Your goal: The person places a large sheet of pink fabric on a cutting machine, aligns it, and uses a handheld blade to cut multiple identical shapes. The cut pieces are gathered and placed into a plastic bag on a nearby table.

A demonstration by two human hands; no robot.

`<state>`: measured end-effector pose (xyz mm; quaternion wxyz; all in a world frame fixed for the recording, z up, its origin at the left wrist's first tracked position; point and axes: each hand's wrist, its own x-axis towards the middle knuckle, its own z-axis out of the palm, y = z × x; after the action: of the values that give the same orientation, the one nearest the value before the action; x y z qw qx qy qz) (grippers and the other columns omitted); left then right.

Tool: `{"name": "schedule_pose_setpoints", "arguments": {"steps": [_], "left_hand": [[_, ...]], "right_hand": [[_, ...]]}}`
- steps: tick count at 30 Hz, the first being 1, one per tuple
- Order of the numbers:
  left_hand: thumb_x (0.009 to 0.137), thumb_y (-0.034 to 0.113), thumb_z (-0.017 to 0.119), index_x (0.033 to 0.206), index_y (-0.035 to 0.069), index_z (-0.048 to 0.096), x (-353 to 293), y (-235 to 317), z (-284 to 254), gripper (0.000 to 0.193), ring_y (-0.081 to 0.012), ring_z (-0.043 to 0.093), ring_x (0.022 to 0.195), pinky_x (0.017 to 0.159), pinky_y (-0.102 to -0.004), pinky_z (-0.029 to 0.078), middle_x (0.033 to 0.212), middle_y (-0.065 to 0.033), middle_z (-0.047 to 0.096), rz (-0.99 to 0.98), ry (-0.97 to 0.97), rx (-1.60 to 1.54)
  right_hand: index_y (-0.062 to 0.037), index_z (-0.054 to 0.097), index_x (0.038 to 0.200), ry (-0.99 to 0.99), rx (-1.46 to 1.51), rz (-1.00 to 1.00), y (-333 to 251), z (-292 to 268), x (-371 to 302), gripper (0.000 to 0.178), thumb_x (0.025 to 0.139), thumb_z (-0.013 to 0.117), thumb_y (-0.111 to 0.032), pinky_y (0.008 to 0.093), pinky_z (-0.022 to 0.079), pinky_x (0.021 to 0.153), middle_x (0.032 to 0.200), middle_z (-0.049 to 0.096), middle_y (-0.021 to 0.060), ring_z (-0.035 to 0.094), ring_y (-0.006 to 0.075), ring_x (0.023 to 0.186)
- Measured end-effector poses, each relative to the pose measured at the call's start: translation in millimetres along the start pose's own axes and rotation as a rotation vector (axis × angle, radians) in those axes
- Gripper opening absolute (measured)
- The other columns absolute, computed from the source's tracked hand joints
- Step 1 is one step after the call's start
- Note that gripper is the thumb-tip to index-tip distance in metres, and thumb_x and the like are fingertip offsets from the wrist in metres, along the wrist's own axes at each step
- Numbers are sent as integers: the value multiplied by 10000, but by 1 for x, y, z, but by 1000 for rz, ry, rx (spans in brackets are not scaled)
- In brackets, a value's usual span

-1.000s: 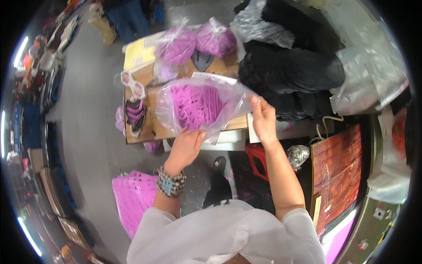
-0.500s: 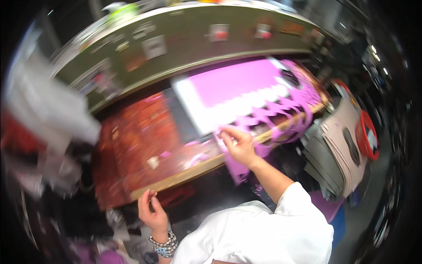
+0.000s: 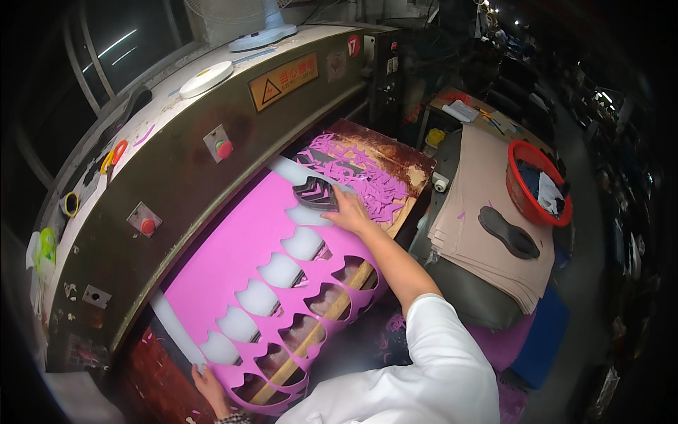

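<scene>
A pink sheet (image 3: 233,226) lies on a white board on the press bed, with rows of shaped holes; its punched front part droops over the wooden table edge. My right hand (image 3: 347,210) grips a dark cutting die (image 3: 314,192) with chevron-shaped bars, resting at the sheet's far right end. My left hand (image 3: 210,389) is at the near left corner, fingers stretched out and touching the edge of the sheet and the white board (image 3: 176,328). Its wrist runs off the lower edge of the view.
The green press beam (image 3: 183,159) with red buttons spans behind the sheet. Pink scraps (image 3: 367,184) are heaped right of the die. Farther right are stacked beige sheets (image 3: 470,205), a dark sole-shaped piece (image 3: 507,233) and a red basin (image 3: 526,201).
The view has swung right. My right hand has left the punched pink strip at the front edge and now holds the die. My left hand has come from mid-air to the sheet's corner.
</scene>
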<state>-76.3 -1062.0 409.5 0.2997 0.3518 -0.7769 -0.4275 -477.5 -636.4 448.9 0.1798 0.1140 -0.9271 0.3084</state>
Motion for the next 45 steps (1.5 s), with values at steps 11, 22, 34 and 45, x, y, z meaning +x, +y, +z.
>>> {"name": "schedule_pose_setpoints", "arguments": {"steps": [11, 22, 34, 45], "left_hand": [[946, 313, 489, 1216, -24, 563, 62, 44, 37, 438, -327, 630, 964, 848, -382, 472, 1094, -218, 647, 86, 3, 489], [892, 262, 577, 1058, 33, 607, 16, 56, 22, 285, -404, 631, 652, 581, -498, 493, 699, -211, 637, 121, 45, 489], [861, 249, 605, 1068, 101, 638, 16, 55, 46, 256, -325, 616, 527, 479, -438, 470, 627, -134, 628, 245, 318, 513], [913, 212, 558, 1031, 101, 630, 10, 58, 19, 178, -353, 627, 641, 559, -440, 470, 675, -158, 625, -68, 225, 289]], "right_hand": [[-35, 550, 1175, 18, 366, 9, 5, 44, 32, 623, 621, 789, -191, 377, 457, 883, 1053, 599, 123, 568, 279, 995], [-57, 338, 1385, -347, 1021, -152, -227, 38, -74, 793, 726, 774, 10, 309, 499, 865, 1147, 592, 132, 601, 210, 1023], [31, 307, 1389, -315, 535, -575, -330, 131, -166, 820, 716, 759, -91, 430, 383, 1013, 1263, 456, 272, 477, 389, 1180], [29, 110, 1462, 54, 589, 41, -196, 86, 37, 766, 935, 523, -344, 413, 346, 1031, 1356, 380, 273, 425, 350, 1239]]}}
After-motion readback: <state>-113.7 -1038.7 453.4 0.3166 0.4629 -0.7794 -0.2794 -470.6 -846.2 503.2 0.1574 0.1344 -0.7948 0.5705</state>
